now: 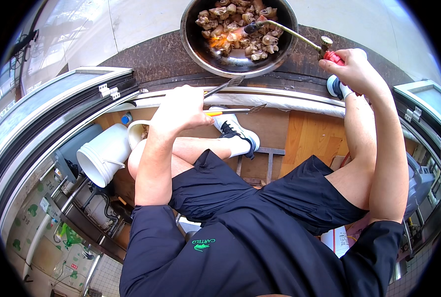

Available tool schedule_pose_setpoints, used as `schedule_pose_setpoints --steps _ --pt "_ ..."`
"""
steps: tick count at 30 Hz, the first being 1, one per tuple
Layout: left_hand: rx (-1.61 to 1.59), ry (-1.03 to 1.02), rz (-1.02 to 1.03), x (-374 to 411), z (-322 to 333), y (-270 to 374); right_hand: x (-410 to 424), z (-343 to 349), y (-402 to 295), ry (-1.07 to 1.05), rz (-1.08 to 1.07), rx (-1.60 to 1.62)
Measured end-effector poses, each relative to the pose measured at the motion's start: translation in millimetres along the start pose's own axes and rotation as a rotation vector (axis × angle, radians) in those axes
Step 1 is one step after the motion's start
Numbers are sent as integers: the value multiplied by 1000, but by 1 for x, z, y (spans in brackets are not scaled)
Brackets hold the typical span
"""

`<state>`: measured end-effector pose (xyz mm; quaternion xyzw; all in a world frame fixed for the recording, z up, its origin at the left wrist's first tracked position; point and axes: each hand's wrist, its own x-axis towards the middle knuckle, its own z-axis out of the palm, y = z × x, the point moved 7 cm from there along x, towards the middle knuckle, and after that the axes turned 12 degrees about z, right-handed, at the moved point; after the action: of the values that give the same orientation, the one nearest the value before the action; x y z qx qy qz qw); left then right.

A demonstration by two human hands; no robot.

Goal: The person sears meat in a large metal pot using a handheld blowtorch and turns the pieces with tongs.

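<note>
A round metal basin (239, 70) with chopped pieces of meat (250, 16) stands before me at the top of the view. My right hand (354, 68) grips the red handle (333, 57) of a gas torch, whose long metal tube (294, 33) reaches over the basin from the right. An orange flame (224, 40) leaves the torch's dark nozzle (252, 28) and plays on the meat. My left hand (186, 109) is closed round a pair of metal tongs (239, 110) with orange grip parts. The tongs' jaws are apart, just below the basin's near rim, holding nothing.
A white plastic bucket (103, 156) lies tilted at the left, beside a cream container (136, 133) and a blue-capped bottle (126, 118). Open window or door frames (94, 85) flank both sides. A white sill (298, 102) runs between my legs and the basin.
</note>
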<state>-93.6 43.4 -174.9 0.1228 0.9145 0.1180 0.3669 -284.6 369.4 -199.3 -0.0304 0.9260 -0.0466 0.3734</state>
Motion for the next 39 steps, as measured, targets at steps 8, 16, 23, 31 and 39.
schedule_pose_setpoints --steps 8,16,23,31,39 --pt "-12 -74 -26 1 -2 1 1 1 1 4 7 1" --pt "-7 -24 -21 -1 -2 1 3 2 3 15 2 -6" --pt "-142 -98 -62 5 -8 -13 -1 -4 0 15 0 -14" --pt "-169 -42 -316 22 -4 -59 -13 -21 -2 12 -23 53" --pt "-211 35 -321 20 0 -42 -18 -22 2 70 -44 136"
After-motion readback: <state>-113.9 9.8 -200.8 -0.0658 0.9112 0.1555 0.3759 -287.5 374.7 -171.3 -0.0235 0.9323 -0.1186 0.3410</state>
